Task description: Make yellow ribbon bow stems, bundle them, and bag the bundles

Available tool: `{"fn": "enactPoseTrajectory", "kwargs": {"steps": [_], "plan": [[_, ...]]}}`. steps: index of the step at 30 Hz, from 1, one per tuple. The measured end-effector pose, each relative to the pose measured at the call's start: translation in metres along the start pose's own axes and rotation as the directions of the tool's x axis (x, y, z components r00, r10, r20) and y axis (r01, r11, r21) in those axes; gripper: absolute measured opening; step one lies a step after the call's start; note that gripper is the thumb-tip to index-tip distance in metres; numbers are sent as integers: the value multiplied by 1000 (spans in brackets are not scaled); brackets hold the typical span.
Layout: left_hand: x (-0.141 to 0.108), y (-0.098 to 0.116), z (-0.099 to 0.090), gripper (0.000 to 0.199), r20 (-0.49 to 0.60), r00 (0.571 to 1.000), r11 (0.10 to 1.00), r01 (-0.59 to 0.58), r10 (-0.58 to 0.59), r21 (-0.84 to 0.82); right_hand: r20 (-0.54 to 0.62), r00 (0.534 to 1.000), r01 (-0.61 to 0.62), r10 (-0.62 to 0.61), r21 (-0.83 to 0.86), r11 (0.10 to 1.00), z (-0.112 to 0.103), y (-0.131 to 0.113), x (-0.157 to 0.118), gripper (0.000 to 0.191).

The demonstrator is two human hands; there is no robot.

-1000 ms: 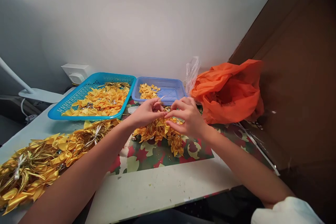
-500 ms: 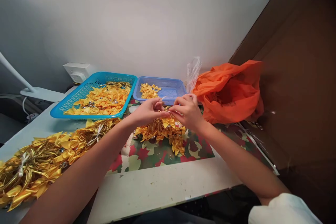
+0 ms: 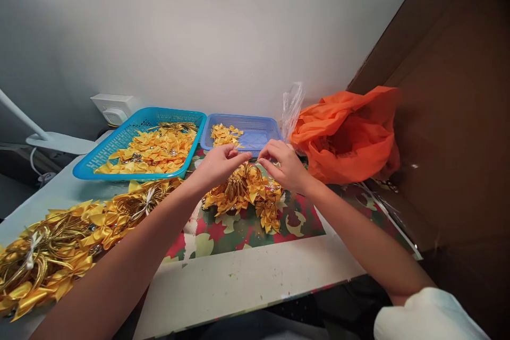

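Note:
My left hand (image 3: 225, 163) is closed, its fingers curled and its thumb pointing right; anything in its grip is too small or hidden to make out. Just to its right, my right hand (image 3: 283, 166) pinches with thumb and forefinger, and what sits between the tips cannot be told. A small gap parts the two thumbs. Below both hands, a pile of yellow ribbon bows on gold cords (image 3: 257, 191), with small silvery bells, lies on a camouflage-patterned sheet (image 3: 227, 239).
A teal basket (image 3: 131, 176) full of yellow bows stands at the left, beside a blue basket (image 3: 258, 138) holding fewer. Tied bundles of bows (image 3: 59, 249) lie front left. An orange bag (image 3: 346, 138) and a clear plastic bag (image 3: 292, 106) stand right, near a brown panel (image 3: 454, 143).
My hands, touching at the fingertips before, have drawn slightly apart above the pile. The whole view has shifted a little; the baskets and bags stay in place.

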State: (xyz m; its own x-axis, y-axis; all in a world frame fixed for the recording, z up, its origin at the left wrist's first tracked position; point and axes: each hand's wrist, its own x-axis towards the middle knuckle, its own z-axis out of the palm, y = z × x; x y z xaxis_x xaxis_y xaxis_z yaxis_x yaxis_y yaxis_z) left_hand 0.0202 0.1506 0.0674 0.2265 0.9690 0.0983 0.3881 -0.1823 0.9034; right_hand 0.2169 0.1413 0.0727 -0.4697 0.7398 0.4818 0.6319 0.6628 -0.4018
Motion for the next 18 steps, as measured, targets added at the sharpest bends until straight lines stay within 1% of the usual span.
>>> {"fn": "enactPoseTrajectory", "kwargs": {"steps": [2,4,7,10,11,13,15,18], "plan": [[-1,1,0,37,-83,995,997,-46,51,57,-9,1000,-9,9,-11,1000,0,0,1,13],[-3,3,0,31,-110,988,988,-93,106,124,-25,999,-22,22,-7,1000,-2,0,3,14],[-6,10,-1,17,-89,970,962,-206,225,177,-70,996,-45,49,47,998,-5,0,4,14],[-9,14,-1,9,-19,942,919,-321,334,229,-111,993,-22,34,107,994,-3,-2,5,13],[-9,14,0,8,7,938,911,-339,347,237,-119,993,-4,17,109,994,-2,-2,5,13],[-8,13,3,8,33,940,918,-340,341,203,-123,992,22,-11,88,996,0,-4,5,12],[-6,9,5,17,30,949,940,-315,313,134,-123,992,8,0,68,998,1,-4,5,13],[-4,5,7,35,3,960,957,-278,279,80,-109,992,-46,58,105,993,-2,2,3,12]]}}
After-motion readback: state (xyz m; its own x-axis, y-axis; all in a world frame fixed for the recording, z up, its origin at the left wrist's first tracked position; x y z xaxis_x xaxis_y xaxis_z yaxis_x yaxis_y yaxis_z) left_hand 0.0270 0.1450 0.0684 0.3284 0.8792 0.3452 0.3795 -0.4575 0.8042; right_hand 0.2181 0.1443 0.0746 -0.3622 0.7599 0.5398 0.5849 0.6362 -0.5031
